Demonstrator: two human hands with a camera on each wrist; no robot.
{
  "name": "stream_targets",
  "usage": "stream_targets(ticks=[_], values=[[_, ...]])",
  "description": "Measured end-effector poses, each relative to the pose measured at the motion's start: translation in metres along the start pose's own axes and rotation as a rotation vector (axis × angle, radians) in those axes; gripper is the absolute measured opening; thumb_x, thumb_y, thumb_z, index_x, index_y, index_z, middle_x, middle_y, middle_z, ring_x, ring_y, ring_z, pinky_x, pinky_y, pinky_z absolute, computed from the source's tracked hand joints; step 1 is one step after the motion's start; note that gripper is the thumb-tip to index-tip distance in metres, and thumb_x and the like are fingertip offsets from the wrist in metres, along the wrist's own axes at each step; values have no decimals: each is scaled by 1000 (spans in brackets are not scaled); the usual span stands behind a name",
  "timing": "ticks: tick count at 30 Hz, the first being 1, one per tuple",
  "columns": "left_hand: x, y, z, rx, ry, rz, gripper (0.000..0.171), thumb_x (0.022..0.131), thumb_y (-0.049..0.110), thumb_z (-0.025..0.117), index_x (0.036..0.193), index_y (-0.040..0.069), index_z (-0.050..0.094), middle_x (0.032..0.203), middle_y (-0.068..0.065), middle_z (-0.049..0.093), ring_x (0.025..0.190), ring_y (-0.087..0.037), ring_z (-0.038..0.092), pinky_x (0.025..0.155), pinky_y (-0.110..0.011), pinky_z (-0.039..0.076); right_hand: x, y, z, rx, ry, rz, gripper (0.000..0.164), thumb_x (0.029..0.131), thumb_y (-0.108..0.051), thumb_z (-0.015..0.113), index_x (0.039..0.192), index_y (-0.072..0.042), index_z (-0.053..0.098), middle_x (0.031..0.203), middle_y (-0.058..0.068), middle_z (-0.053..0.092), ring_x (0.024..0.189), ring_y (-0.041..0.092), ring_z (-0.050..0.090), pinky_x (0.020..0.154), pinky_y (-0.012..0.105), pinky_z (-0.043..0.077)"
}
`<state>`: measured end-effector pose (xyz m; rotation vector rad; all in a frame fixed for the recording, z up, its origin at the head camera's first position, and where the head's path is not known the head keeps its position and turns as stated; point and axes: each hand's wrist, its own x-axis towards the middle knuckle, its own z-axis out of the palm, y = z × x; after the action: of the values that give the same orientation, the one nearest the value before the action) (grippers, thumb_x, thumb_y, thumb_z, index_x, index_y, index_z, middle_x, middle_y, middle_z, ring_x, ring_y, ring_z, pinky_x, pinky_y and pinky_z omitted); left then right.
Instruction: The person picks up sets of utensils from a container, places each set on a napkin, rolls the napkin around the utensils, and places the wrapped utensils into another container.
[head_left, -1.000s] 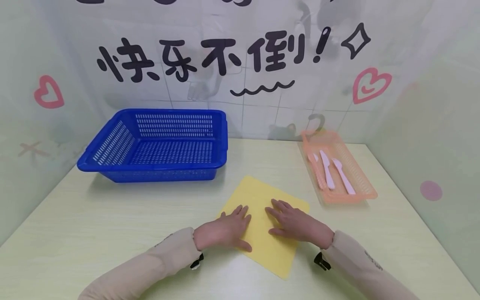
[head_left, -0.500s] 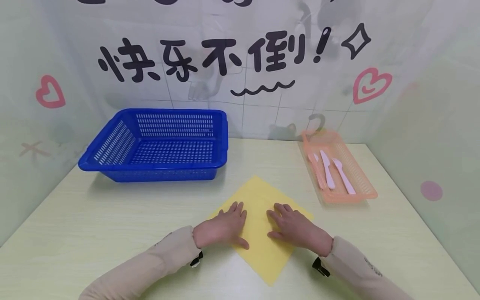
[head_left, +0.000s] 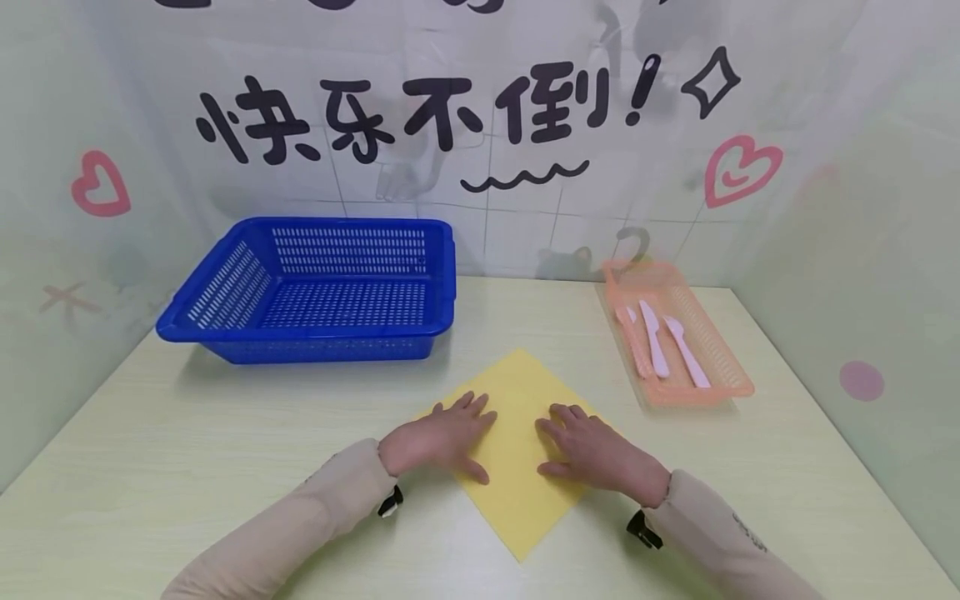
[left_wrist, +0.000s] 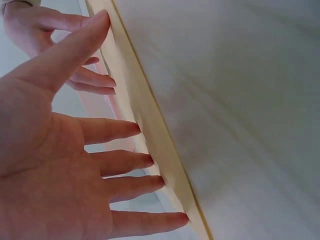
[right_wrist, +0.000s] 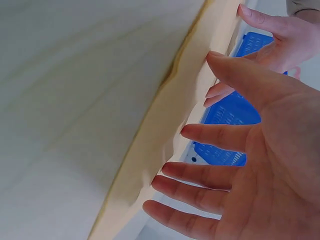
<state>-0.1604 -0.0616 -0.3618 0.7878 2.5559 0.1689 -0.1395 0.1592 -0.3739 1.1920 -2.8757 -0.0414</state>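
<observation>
Sheet (head_left: 517,442), yellow, beneath left grip (head_left: 442,437) and right grip (head_left: 597,452), both spread, palms (left_wrist: 52,175) visible only in wrist views

Yellow sheet (head_left: 516,442) now rotated clockwise

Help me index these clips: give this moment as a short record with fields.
left hand: fingers spread, touching the left part of the yellow sheet
right hand: touching the sheet's right part
sheet position: on the table, one corner pointing toward the person
blue basket: beyond the sheet, left
peach tray: beyond the sheet, right
tray contents: pink utensils
</observation>
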Motion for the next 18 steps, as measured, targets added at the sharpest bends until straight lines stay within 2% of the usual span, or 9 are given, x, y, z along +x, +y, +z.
stream_targets(ticks=[5,9,13,18], values=[[2,-4,-1,-18,12,5,86,74,46,66,138,5,29,147,-17,13,134,-35,8,101,-56,18,-3,5,1,65,11,-5,51,79,-37,63,111,1,51,113,22,48,96,33,51,64,40,49],[-1,-1,-1,-66,6,-10,89,73,47,66,138,0,27,145,-24,11,133,-38,7,102,-54,19,-6,8,0,114,17,-4,58,78,-38,64,115,3,47,117,29,46,104,40,48,73,47,48],[-6,6,-1,-82,-25,-35,92,72,47,68,139,1,24,145,-24,8,133,-37,4,103,-53,17,-7,9,-2,149,-29,9,62,77,-38,65,117,5,45,120,32,42,108,42,45,77,49,46],[-7,9,-3,-68,-40,-55,93,70,46,69,140,3,24,146,-23,7,134,-36,3,103,-54,17,-8,9,-1,148,-56,15,62,78,-38,64,118,5,44,121,32,41,109,41,44,74,47,48]])
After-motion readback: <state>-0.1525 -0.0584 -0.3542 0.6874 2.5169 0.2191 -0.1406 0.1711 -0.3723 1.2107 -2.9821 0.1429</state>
